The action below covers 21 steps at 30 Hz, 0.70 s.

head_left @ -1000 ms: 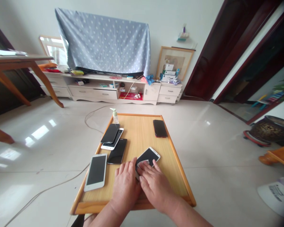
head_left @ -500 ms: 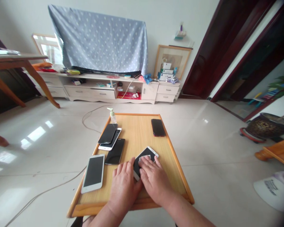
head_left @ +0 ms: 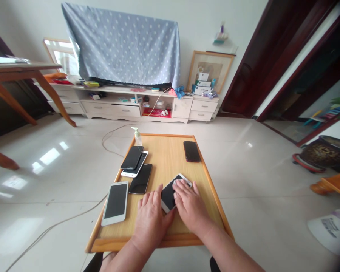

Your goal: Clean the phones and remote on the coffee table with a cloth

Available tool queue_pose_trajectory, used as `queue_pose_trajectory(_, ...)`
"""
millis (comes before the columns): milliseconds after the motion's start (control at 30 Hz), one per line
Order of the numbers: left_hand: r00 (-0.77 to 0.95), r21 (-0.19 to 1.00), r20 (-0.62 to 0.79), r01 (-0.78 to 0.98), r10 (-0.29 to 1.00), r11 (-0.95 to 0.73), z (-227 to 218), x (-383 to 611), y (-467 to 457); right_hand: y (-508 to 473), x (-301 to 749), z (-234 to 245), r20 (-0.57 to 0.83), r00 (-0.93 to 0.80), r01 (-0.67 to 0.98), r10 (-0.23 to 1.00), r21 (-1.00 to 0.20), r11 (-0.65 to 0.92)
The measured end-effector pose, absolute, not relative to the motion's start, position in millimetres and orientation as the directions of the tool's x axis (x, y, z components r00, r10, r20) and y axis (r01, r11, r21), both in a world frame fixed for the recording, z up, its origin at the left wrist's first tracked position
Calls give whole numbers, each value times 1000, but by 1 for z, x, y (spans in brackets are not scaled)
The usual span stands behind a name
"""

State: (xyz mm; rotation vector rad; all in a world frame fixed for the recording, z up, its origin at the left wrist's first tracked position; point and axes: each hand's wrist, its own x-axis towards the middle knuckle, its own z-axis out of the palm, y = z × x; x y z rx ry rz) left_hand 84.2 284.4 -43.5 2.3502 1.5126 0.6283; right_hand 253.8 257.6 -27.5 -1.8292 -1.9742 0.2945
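Note:
A white phone with a dark screen (head_left: 168,195) lies slantwise on the low wooden table (head_left: 170,155). My left hand (head_left: 150,219) rests flat on the table beside the phone's near end, fingers spread, thumb against its edge. My right hand (head_left: 191,206) lies over the phone's right side. Its fingertips press a small white cloth (head_left: 178,182), mostly hidden, onto the phone's far end.
On the table's left are a white phone (head_left: 115,202), a black phone (head_left: 141,178) and a black phone stacked on a white one (head_left: 132,157). A dark phone (head_left: 191,151) lies far right, a pump bottle (head_left: 137,136) far left. A cable (head_left: 59,223) crosses the floor.
My right hand has slid with the cloth from the phone's near end up to its far end. My left hand has stayed beside the phone. The view has shifted a little.

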Motion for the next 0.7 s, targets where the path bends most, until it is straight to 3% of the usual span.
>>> queue_pose_trajectory(233,359,496,287,738,888,-458,-51,80,286,244,236,-14,112,-305,800,946,-508,319)
queue_pose_trajectory(467,323,512,318,732,891,-449,-53,82,287,259,240,-21,120,-147,882,982,-432,185)
queue_pose_trajectory(700,381,499,319,711,868,-495,-52,78,286,251,228,1,32,-338,805,940,-507,307)
